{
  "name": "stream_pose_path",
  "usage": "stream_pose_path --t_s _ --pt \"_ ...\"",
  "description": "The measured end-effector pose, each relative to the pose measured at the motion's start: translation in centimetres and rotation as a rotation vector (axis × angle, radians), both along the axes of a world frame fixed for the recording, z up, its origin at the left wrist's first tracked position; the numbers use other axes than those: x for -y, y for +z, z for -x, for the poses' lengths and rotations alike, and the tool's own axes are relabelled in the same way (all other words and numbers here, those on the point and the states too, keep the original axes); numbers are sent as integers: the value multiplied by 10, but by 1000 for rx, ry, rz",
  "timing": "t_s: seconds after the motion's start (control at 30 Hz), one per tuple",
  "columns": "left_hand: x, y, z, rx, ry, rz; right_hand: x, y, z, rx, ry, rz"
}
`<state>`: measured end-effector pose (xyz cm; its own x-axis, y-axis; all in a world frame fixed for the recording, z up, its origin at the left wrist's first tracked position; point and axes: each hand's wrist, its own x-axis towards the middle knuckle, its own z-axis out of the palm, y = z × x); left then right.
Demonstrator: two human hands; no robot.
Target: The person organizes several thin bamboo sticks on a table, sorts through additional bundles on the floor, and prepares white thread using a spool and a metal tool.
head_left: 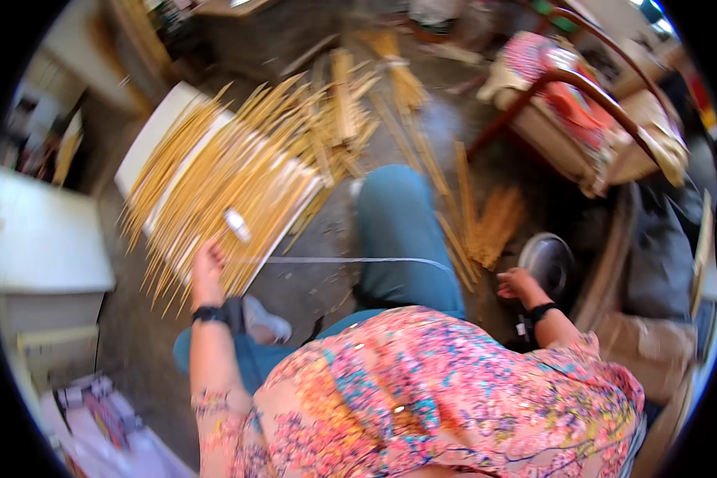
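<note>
My left hand (208, 259) is closed at the near edge of a layer of long straw-coloured stalks (239, 167), with the fingers pinched on a thin white string (334, 260). This string runs rightward across my raised knee and fades from sight before my right hand. Out to the right, my right hand (518, 284) is held with curled fingers near a round metal lid or pan (546, 263); what it holds is too blurred to make out. Under the stalks lies a white board (175, 99). A small white object (237, 225), blurred, rests on the stalks.
Bundled stalks (402, 80) and loose ones (498, 223) lie on the grey floor ahead. A wooden-armed chair (570, 95) with cloths stands at far right. To the left is a white-topped cabinet (48, 231). A cardboard box (641, 350) sits at right.
</note>
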<state>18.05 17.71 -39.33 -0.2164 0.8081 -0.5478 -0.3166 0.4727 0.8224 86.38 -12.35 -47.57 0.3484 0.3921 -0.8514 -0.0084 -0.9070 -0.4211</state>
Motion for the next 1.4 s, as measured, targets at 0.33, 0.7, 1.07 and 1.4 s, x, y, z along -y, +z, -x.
stream_pose_path --t_s 0.33,0.7,1.07,1.4 --pt "-2 -10 -31 -267 -87 -82 -62 -44 -34 3 -83 -315" --pt "-27 3 -125 -585 -136 30 -113 -184 -22 322 469 -219" --pt "-51 -12 -110 -436 -181 154 -325 -263 39 374 473 -672" --pt "-55 -7 -88 -256 -134 277 -377 -227 93 776 605 -79"
